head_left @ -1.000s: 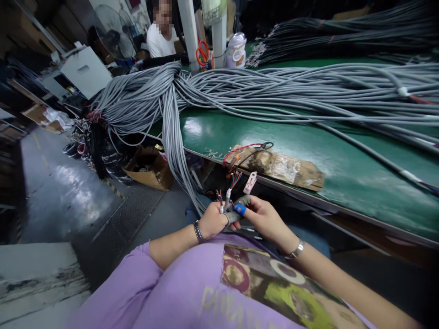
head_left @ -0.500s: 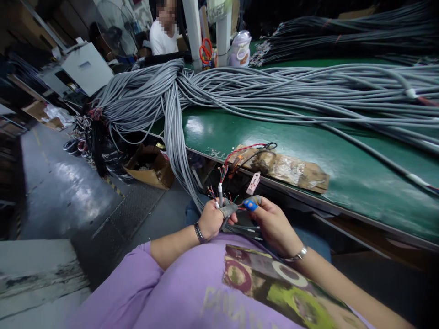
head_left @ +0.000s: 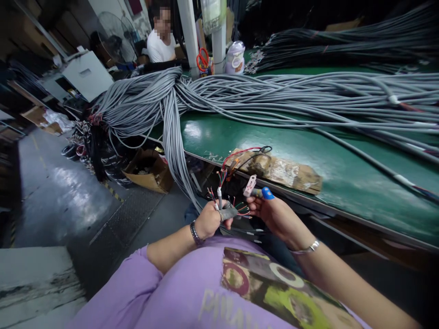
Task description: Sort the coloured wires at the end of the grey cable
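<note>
My left hand (head_left: 210,220) is closed around grey cables near their stripped ends. One cable end (head_left: 220,194) with a white band stands up out of the fist, its coloured wires fanned out. More thin coloured wires (head_left: 244,209) stick out past the grey-covered thumb, toward my right hand. My right hand (head_left: 270,212) is a little apart from these wires, fingers loosely bent and spread, with nothing visible in them. A blue cover sits on its thumb and a greyish one on its index finger. Just beyond that fingertip is a small pale pink slotted piece (head_left: 250,186) at the table edge.
A thick bundle of grey cables (head_left: 274,93) crosses the green table (head_left: 212,132) and droops over its edge. A taped wooden board (head_left: 284,172) with red and black leads lies near the edge. Behind are red-handled scissors (head_left: 202,59), a lidded jar (head_left: 235,58) and a seated person (head_left: 161,43).
My right hand has let go of the wires and moved up and right, its fingers opening. The left hand keeps its hold, and its wires now spread out more. The view has shifted slightly.
</note>
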Action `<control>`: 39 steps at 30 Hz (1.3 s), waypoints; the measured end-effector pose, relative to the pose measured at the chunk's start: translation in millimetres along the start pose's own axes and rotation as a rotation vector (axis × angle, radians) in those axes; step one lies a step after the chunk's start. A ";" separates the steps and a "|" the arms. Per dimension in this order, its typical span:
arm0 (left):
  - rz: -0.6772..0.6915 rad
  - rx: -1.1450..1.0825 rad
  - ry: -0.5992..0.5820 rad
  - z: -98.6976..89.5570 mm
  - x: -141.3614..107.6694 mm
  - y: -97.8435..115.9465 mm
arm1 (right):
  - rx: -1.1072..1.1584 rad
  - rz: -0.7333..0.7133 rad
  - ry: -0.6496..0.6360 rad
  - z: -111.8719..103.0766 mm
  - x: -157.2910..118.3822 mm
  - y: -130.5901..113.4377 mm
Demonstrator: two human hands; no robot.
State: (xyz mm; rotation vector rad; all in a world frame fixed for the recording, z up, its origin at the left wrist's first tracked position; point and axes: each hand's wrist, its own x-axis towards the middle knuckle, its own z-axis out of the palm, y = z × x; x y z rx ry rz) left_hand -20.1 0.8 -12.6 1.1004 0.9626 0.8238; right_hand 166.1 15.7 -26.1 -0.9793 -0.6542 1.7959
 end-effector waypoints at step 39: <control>-0.385 -0.322 -0.328 -3.2 54.4 19.0 | 0.078 -0.045 0.015 34.2 16.5 -13.8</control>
